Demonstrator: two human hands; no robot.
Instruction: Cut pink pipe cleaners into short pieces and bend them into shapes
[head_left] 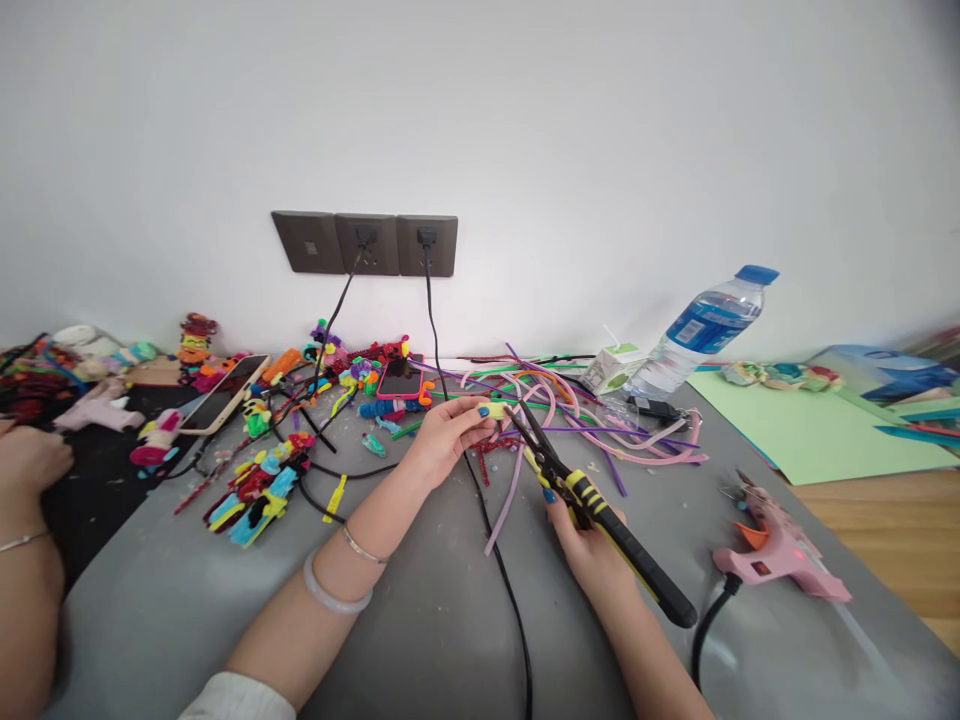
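A small yellow piece [495,409] is pinched between the fingertips of the left hand [448,436], held just above the grey worktop [420,620] near its middle. Touching that piece from the right are the dark tips of a pair of pliers [592,505] with black-and-yellow handles; the right hand [592,545] is wrapped around those handles, fingers curled closed on them, and the long handles run back over the wrist towards the lower right. The left wrist carries a pale bangle and a thin bracelet.

Just behind and beside the hands lies a loose heap of pipe cleaners [600,420] in purple, pink, green and orange, some trailing under the pliers. A black cable [487,520] runs from the wall sockets [365,243] down between the two forearms to the near edge.

To the left of the left hand lie small bright finished figures [259,490], and behind them a phone in a red case [399,378] and a second phone [223,393] lying flat. To the right a pink glue gun [780,550] rests on the worktop, well apart from the pliers, with its cord leading forward. Farther back stand a small drink carton [613,368] and a tilted water bottle [701,330] with a blue cap, next to a sheet of green paper [810,425].

At the far left edge another person's hand [30,458] rests near a second pink glue gun [94,412].
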